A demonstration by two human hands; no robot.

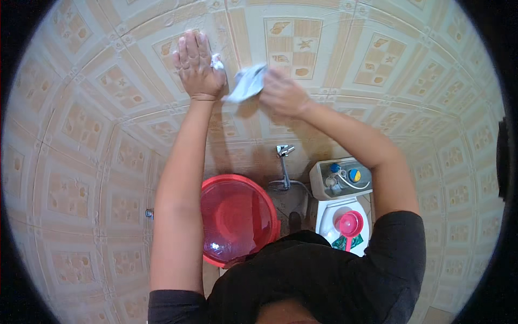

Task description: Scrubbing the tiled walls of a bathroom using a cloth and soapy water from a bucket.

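My left hand (pixel 198 67) lies flat on the tiled wall (pixel 293 48), fingers stretched upward. A small white crumpled wad (pixel 217 61) shows beside its thumb; whether the hand grips it or only presses against it is unclear. To the right, my right hand (pixel 285 91) grips a pale blue-and-white cloth-like piece (pixel 247 83) by one end. The piece is blurred, and its free end points down and left toward my left wrist. Both hands are on or close to the same wall, whose upper tiles look wet and glossy.
Below my arms stands a red round tub (pixel 238 214) holding water. A metal tap (pixel 285 150) with a hose is on the wall. At right are an uncovered toilet cistern (pixel 317 182), a white toilet lid (pixel 323 218), a pink dipper (pixel 351 224) and a green packet (pixel 340 243).
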